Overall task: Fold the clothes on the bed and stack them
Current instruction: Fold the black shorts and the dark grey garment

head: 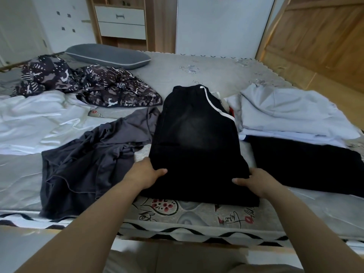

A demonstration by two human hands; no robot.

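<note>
The black trousers (194,138) lie lengthwise in front of me on the bed (206,73), with the waistband at the far end and a white stripe running down their right edge. Their near end sits close to the mattress edge. My left hand (146,171) grips the near left side of the fabric, thumb on top and fingers tucked under the cloth. My right hand (256,180) grips the near right side the same way, thumb lying across the top. The two hands are set apart, one at each side of the trousers.

Just to the left, touching the trousers, a dark grey garment (88,162) lies crumpled and unfolded. Beyond it spreads a rumpled white cloth (39,123), and behind that a heap of camouflage-patterned fabric (88,83). A grey pillow (107,55) rests at the far left of the bed.

To the right, a flat black garment (301,164) lies beside the trousers, and a pale grey garment (291,113) sits on lighter clothes behind it. Past the bed stand a wooden unit with white drawers (121,21) and a wooden door (319,36).
</note>
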